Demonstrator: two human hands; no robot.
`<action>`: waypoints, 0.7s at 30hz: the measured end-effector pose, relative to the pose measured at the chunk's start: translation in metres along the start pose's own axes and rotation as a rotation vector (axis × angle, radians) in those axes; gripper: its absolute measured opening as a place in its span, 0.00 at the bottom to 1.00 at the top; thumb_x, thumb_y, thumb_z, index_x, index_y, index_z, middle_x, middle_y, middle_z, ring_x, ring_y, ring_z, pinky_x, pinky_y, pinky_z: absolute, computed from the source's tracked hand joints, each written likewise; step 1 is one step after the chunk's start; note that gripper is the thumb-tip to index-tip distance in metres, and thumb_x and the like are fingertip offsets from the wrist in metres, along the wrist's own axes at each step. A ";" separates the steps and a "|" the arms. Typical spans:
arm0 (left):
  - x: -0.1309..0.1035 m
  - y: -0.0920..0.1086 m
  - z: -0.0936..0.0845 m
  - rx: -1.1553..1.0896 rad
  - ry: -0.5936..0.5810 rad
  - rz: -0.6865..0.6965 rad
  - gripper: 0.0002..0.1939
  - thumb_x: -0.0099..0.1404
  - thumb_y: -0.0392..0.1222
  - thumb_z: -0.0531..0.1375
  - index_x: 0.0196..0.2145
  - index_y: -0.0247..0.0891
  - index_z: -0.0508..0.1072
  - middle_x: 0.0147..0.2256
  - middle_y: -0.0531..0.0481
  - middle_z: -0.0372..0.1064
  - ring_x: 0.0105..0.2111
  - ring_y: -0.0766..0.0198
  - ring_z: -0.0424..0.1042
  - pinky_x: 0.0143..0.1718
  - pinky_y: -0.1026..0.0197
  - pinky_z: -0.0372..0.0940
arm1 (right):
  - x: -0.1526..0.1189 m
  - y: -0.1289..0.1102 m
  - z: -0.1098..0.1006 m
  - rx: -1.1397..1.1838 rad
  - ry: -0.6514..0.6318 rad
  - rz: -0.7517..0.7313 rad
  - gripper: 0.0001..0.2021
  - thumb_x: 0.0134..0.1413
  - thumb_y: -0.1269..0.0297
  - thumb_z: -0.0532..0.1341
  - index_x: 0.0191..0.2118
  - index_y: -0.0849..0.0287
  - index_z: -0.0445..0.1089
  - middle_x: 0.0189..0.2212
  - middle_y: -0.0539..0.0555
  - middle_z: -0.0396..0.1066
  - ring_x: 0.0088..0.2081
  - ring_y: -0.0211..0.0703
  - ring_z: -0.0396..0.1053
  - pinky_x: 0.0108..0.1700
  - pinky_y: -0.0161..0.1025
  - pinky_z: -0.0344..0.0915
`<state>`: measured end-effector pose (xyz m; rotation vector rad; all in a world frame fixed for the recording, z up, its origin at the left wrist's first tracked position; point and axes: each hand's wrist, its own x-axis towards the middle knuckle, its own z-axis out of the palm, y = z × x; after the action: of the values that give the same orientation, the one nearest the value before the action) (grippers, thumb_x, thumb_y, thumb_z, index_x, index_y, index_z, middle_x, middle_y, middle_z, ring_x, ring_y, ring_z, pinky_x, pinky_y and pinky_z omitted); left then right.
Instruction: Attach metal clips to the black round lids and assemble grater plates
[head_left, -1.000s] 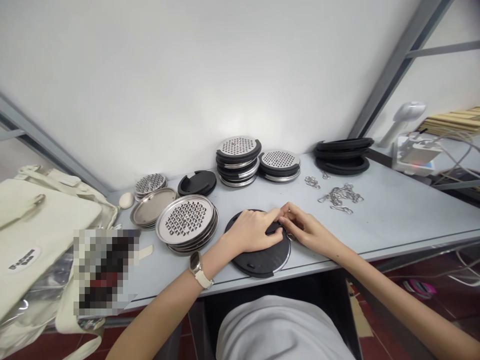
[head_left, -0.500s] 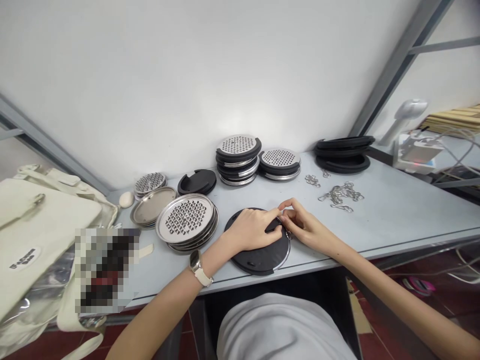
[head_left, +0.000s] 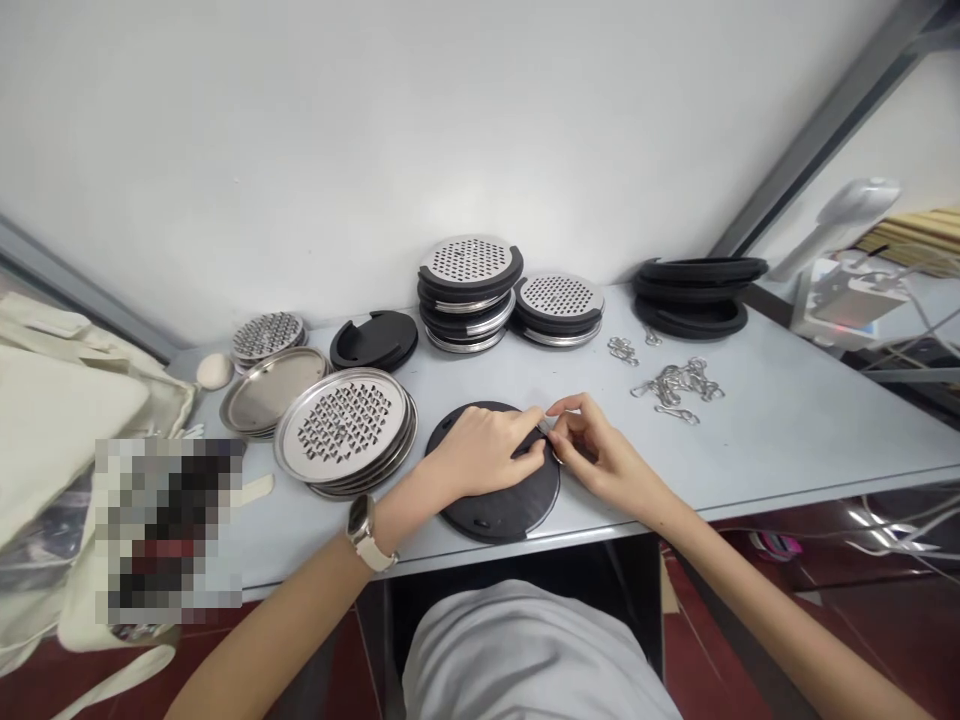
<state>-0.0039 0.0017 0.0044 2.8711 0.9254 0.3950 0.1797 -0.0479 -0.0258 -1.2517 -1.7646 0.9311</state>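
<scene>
A round black disc [head_left: 499, 510] lies flat near the table's front edge, with a thin metal rim showing at its right side. My left hand [head_left: 487, 450] rests on top of it, thumb and index finger pinched at its right edge around a small metal piece [head_left: 545, 427]. Meeting it there, my right hand [head_left: 596, 450] has its fingertips closed on the same small piece, whose shape is mostly hidden. Loose metal clips [head_left: 679, 385] lie in a pile to the right, beyond my right hand.
Grater discs [head_left: 352, 425] and plain metal lids [head_left: 274, 390] are stacked at left, beside a cream bag [head_left: 60, 400]. Along the wall stand more graters [head_left: 471, 262], a black holder [head_left: 375, 342] and black rings [head_left: 690, 315]. A scanner [head_left: 855, 205] is far right.
The view has shifted, so the table things appear further left. Both hands remain at the disc's right edge, with only slight finger movement.
</scene>
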 end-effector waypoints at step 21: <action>0.002 -0.004 -0.002 -0.134 -0.107 -0.052 0.14 0.67 0.41 0.49 0.48 0.36 0.63 0.30 0.50 0.72 0.28 0.58 0.73 0.28 0.59 0.63 | 0.006 0.001 0.002 0.039 -0.040 0.185 0.07 0.63 0.63 0.51 0.46 0.53 0.54 0.27 0.47 0.60 0.29 0.40 0.62 0.34 0.36 0.63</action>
<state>-0.0052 0.0064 0.0061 2.7122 0.9158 0.2833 0.1773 -0.0420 -0.0264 -1.3969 -1.6738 1.0970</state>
